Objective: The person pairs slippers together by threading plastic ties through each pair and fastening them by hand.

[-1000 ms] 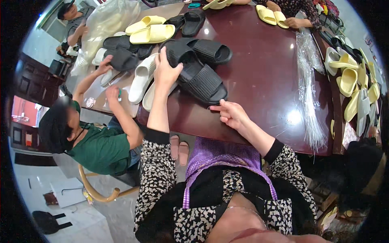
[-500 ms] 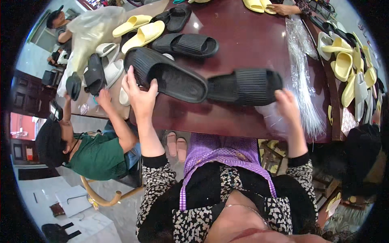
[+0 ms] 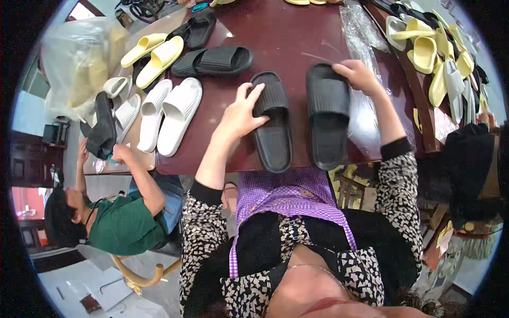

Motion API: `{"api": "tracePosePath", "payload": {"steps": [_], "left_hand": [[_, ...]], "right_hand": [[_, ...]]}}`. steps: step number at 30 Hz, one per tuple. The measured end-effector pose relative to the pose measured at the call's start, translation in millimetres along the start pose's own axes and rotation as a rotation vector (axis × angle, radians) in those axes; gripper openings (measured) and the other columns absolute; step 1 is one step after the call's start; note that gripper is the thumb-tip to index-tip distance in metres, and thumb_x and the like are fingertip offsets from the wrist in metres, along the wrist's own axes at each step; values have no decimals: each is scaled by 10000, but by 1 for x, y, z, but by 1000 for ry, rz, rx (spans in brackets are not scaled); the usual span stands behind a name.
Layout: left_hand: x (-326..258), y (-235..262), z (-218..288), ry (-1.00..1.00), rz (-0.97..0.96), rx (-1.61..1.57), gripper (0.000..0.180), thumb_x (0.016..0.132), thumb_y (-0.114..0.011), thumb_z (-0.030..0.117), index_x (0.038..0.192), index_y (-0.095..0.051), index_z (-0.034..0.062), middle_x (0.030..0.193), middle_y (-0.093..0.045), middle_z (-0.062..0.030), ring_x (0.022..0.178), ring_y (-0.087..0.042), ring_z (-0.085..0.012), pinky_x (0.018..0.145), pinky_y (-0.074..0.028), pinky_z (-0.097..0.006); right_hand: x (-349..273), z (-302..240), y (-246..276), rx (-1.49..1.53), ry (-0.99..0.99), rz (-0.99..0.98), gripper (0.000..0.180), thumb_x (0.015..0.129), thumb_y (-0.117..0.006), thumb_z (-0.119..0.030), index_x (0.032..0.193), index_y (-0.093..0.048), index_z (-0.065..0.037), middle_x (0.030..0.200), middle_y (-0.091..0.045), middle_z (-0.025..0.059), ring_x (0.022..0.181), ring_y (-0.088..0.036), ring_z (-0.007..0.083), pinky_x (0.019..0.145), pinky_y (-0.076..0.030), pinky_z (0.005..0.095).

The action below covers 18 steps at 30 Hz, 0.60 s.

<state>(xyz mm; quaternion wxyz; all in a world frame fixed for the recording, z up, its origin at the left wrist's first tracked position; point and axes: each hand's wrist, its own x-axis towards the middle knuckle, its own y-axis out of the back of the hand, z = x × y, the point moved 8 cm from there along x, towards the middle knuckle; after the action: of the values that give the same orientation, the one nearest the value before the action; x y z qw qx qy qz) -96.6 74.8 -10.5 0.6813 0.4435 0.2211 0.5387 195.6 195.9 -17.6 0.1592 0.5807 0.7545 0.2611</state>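
Observation:
Two black ribbed slippers stand side by side before me over the table's near edge, toes pointing away. My left hand (image 3: 241, 115) is closed round the strap of the left black slipper (image 3: 273, 130), thumb near the foot opening. My right hand (image 3: 359, 78) pinches the right black slipper (image 3: 327, 127) at its toe end. A thin pale streak, too blurred to name, shows beside that toe. To the left lies a pair of white slippers (image 3: 180, 114). Another black pair (image 3: 225, 61) rests behind, next to yellow slippers (image 3: 161, 62).
On the dark red table (image 3: 275, 32), a bundle of clear plastic ties (image 3: 363, 122) lies at right. Yellow and grey slippers (image 3: 424, 53) are heaped beyond a raised edge. At left, a person in green (image 3: 127, 225) handles a black slipper beside a large clear bag (image 3: 82, 69).
The two black slippers have turned from lying crosswise to standing upright in view, side by side and nearer me. My right hand has moved up to the toe. The white pair shows fully now.

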Motion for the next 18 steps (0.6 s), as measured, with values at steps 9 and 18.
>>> {"api": "tracePosePath", "payload": {"steps": [9,18], "left_hand": [[9,-14,30,130,118,-731,466,817,-651,117,1245,-487,29,1167,-529,-123,679,-603,-171,666,-512,-297],[29,-39,113,82,-98,-1443,253,885,-575,89,1119,-576,-6,779,-640,-21,629,-562,-69,599,-477,-223]], "right_hand": [[-21,-62,-5,637,-75,100,181,916,-551,-194,976,-607,-33,699,-508,-20,460,-370,23,385,-291,187],[-55,-158,-15,1057,168,5,175,927,-506,-89,1085,-546,-27,727,-486,14,448,-326,19,384,-277,174]]}}
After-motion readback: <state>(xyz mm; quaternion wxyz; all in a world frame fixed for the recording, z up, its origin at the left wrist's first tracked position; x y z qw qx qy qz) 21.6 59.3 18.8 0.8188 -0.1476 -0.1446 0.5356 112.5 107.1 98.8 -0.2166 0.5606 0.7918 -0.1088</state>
